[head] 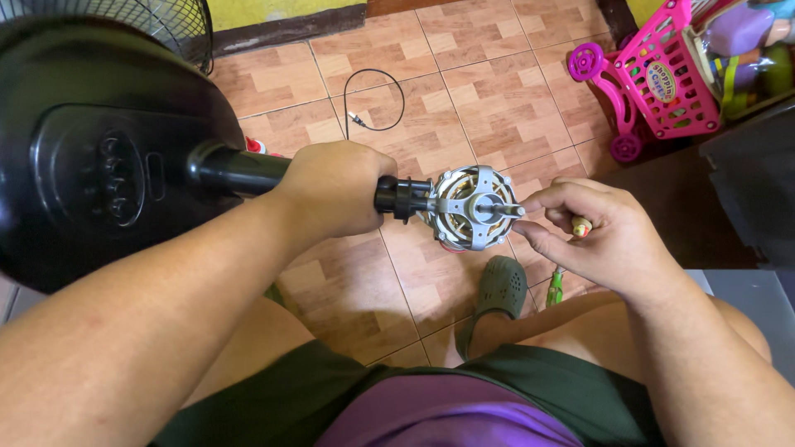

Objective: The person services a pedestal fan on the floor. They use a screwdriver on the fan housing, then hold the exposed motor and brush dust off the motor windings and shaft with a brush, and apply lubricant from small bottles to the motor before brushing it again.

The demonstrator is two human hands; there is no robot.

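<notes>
Motor [472, 207] sits bare, its cover already off; left hand [331, 194] clamps the black pole [236, 171] behind it, right hand [596, 232] pinches the shaft [507, 210], gripping a screwdriver [582, 225].

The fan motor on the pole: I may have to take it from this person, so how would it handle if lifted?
The fan motor looks heavy for its size: metal frame, copper windings. On the black pole, held by the left hand, it probably pulls end-heavy. The right hand pinches its shaft, which would likely spin, a poor grip.
</notes>
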